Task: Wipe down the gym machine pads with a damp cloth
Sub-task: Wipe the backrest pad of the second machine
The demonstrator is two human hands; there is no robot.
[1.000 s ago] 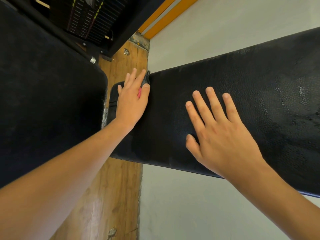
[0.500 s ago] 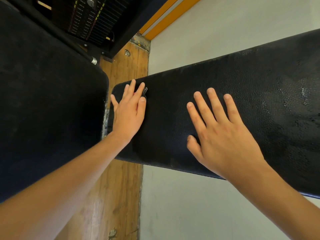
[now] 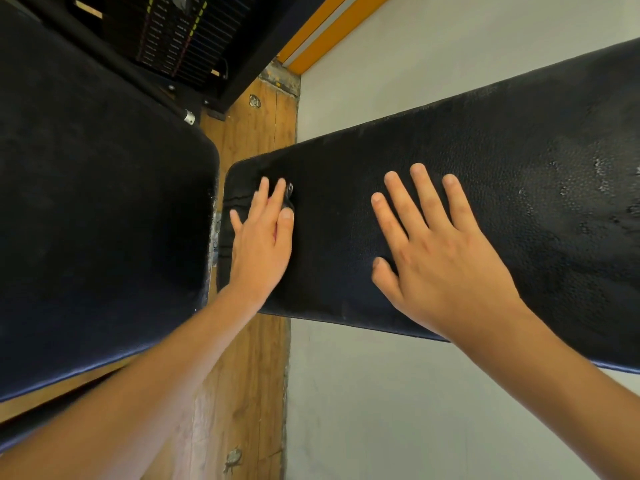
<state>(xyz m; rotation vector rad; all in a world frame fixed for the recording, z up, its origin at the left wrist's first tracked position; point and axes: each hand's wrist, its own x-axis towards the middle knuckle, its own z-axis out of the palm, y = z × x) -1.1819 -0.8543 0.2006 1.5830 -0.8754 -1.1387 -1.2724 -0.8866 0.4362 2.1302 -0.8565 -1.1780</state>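
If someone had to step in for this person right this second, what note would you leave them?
Left hand: flat, fingers straight, pressing the dark cloth onto the long pad at the end beside the big pad. Only a corner of the cloth shows.
Right hand: flat on the long pad's middle, holding nothing.
Done: wet specks at the far end suggest that part has been wiped.
Left: finish this end. The big pad shows no wetness, so it probably needs wiping too.

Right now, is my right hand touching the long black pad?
Touching. The head view shows the right hand lying flat on the long black pad, fingers spread, with no visible gap beneath the palm or fingers.
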